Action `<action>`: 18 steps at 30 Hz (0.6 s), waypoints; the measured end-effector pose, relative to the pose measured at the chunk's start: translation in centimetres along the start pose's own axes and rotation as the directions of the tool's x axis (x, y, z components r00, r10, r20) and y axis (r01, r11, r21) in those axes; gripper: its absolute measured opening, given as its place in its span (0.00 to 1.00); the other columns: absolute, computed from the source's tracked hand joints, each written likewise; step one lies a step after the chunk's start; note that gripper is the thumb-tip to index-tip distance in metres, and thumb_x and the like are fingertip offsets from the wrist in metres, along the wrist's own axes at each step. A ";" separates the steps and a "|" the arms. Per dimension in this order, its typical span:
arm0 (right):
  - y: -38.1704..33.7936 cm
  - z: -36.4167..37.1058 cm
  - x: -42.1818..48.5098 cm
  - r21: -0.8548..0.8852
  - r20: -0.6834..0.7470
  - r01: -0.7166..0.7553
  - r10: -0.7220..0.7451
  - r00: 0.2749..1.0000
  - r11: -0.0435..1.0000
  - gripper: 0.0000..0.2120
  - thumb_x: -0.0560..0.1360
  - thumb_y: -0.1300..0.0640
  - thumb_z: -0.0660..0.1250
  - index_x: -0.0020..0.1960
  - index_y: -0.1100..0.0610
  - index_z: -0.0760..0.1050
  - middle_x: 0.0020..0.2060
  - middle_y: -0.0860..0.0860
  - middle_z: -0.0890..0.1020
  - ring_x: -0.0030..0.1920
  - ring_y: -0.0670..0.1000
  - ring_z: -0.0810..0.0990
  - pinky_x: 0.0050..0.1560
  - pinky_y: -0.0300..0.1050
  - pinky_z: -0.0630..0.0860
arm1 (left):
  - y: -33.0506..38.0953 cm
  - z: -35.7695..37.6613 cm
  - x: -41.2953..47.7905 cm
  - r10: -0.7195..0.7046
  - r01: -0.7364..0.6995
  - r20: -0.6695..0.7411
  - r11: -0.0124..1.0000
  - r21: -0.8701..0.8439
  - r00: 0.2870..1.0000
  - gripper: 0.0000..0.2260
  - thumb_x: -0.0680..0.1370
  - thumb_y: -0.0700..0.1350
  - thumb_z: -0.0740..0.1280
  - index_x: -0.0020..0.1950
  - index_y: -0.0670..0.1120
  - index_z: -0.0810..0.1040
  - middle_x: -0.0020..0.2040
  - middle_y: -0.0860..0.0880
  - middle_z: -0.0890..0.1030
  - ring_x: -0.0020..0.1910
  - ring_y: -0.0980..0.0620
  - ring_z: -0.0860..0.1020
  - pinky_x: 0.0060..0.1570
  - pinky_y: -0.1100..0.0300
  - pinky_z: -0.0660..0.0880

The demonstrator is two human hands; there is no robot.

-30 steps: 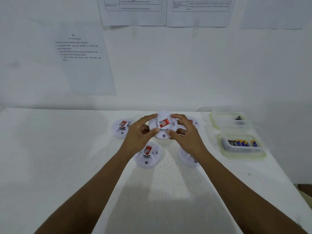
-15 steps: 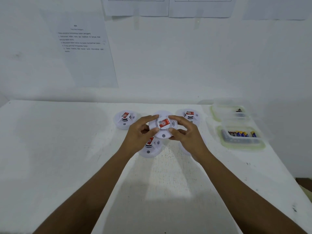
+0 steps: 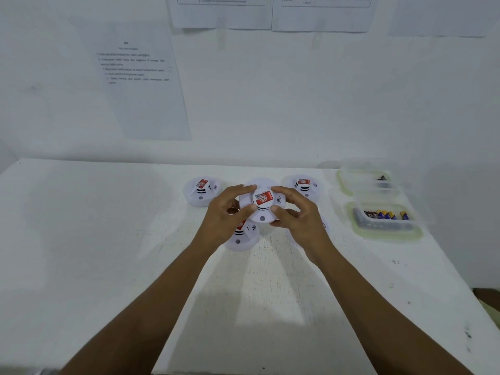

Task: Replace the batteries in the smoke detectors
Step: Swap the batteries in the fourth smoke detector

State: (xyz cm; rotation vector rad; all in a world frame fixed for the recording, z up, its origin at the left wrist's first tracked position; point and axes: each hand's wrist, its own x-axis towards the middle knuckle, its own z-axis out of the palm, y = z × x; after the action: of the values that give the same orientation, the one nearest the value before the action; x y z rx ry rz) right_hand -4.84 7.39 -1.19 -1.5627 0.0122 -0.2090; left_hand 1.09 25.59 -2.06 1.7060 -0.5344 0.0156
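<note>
Left of centre, a spare detector [image 3: 201,190] sits flat near the table's back edge. Just right of it the left hand [image 3: 227,212] curls round the left rim of the held detector [image 3: 261,201], thumb on the near edge and fingers over the far edge. Beneath this hand another detector [image 3: 242,236] lies on the table, partly covered.

The held detector is at mid-frame, raised a little above the table, its red-labelled face tilted toward the camera. The right hand [image 3: 297,220] grips its right rim the same way. Both hands are half closed, pinching the disc between them.

It looks like a light, hollow shell of stiff, smooth white plastic. It should lift easily but could slip from a loose hold. The rim is the place to hold it. Opposed grips there would suit twisting the base off to reach the battery bay, which is probably underneath and out of sight.

Further right a third loose detector [image 3: 304,185] rests at the back. Beyond it are two clear tubs: the far tub [image 3: 341,182] with one small dark item, and the near tub [image 3: 389,236] holding a row of batteries [image 3: 387,214].

The table [image 3: 94,239] is white, matte and scuffed. It is pushed against a white wall with printed sheets [image 3: 146,85] taped at upper left and along the top.
</note>
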 end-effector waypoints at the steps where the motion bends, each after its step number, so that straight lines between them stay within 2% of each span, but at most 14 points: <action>1: -0.1 0.0 0.0 -0.003 -0.003 0.002 -0.002 1.000 1.000 0.16 0.77 0.60 0.70 0.63 0.51 0.77 0.59 0.51 0.81 0.53 0.52 0.84 0.48 0.50 0.83 | 0.0 0.0 0.0 0.005 -0.005 0.000 1.000 0.008 1.000 0.16 0.76 0.46 0.70 0.63 0.53 0.77 0.62 0.50 0.79 0.57 0.48 0.80 0.53 0.46 0.80; 9: -0.1 0.0 -0.2 0.000 -0.020 0.015 -0.015 1.000 1.000 0.15 0.77 0.61 0.69 0.62 0.50 0.77 0.58 0.50 0.81 0.53 0.51 0.84 0.48 0.50 0.83 | 0.1 0.2 0.0 0.050 -0.050 -0.012 0.997 0.055 0.999 0.20 0.74 0.55 0.70 0.64 0.53 0.77 0.62 0.53 0.79 0.57 0.49 0.80 0.51 0.46 0.80; 15: -0.4 -0.5 0.0 -0.038 -0.020 0.021 -0.022 1.000 0.999 0.16 0.77 0.60 0.69 0.64 0.52 0.76 0.59 0.51 0.81 0.52 0.50 0.84 0.47 0.48 0.83 | 0.3 0.4 0.0 0.069 -0.068 -0.010 0.996 0.058 0.998 0.19 0.75 0.50 0.70 0.66 0.50 0.76 0.63 0.53 0.78 0.57 0.49 0.80 0.51 0.46 0.81; 18: -0.5 -0.7 0.3 -0.054 -0.004 0.034 -0.035 0.999 0.998 0.16 0.77 0.60 0.69 0.64 0.53 0.76 0.59 0.52 0.81 0.52 0.49 0.84 0.47 0.46 0.83 | 0.3 0.4 0.2 0.092 -0.091 -0.003 0.993 0.076 0.996 0.19 0.76 0.47 0.70 0.66 0.50 0.75 0.63 0.53 0.78 0.57 0.50 0.80 0.49 0.49 0.81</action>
State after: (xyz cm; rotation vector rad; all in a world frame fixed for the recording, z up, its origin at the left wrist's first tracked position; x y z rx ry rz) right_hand -4.74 6.62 -0.70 -1.6168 -0.0054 -0.2416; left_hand 1.02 25.10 -1.82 1.7539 -0.6138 0.1082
